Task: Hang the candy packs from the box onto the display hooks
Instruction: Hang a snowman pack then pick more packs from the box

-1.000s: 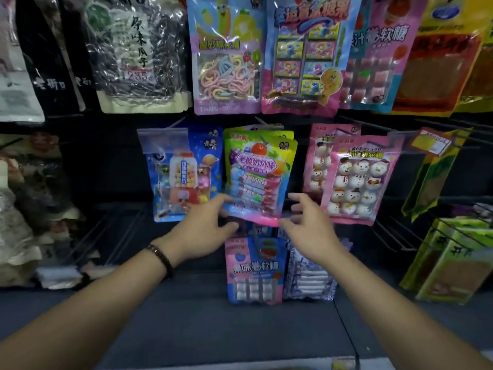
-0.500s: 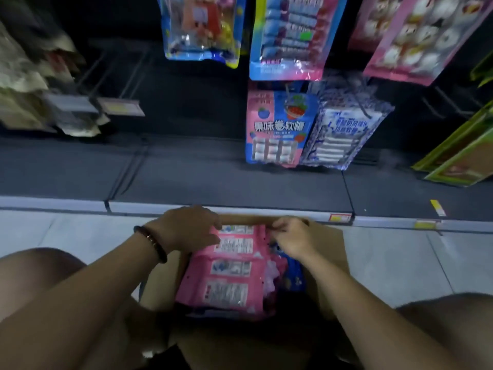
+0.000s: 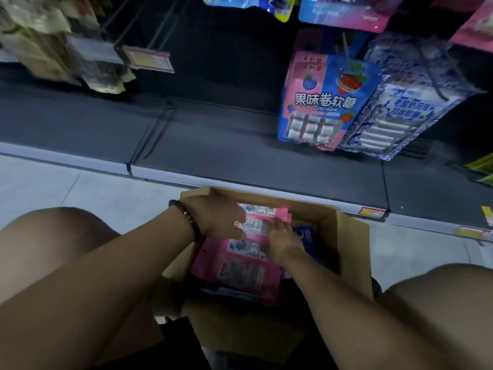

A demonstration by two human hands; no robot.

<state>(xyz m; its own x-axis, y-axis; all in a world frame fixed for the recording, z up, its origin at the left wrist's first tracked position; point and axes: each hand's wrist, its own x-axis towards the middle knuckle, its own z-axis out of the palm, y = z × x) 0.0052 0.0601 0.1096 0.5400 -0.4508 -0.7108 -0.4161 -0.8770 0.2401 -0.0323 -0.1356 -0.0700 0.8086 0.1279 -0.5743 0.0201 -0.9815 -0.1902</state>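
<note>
An open cardboard box [image 3: 349,236] sits on the floor between my knees, filled with pink candy packs [image 3: 245,279] lying label side up; a blue pack [image 3: 306,233] shows at their right. My left hand [image 3: 216,217], with a dark bead bracelet on the wrist, curls over the upper left edge of the top pink pack. The fingers of my right hand [image 3: 282,241] lie on that pack's white label. Bare display hooks [image 3: 160,30] stick out of the dark back wall at the upper left.
A pink-and-blue candy pack [image 3: 317,102] and a blue-and-white one [image 3: 400,110] hang low at the right, above the dark base shelf [image 3: 240,150]. More packs hang along the top edge. Snack bags and a price tag [image 3: 148,58] are at the upper left. The floor is pale tile.
One second ago both hands were up at a hanging pack on the display. My view dropped to the box, and both hands now sit on the pink packs, the right one further left.
</note>
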